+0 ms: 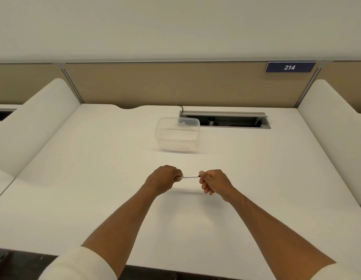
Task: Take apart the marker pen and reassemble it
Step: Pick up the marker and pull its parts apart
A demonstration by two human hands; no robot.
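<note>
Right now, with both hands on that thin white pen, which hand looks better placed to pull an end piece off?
Probably the right hand: a dark end of the thin white marker pen shows just at its fingertips, likely a cap. The left hand wraps the other end, steadying the barrel above the white desk.

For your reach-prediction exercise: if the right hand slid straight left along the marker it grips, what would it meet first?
The left hand, which grips the other end of the marker pen; only bare white barrel lies between it and the right hand.
</note>
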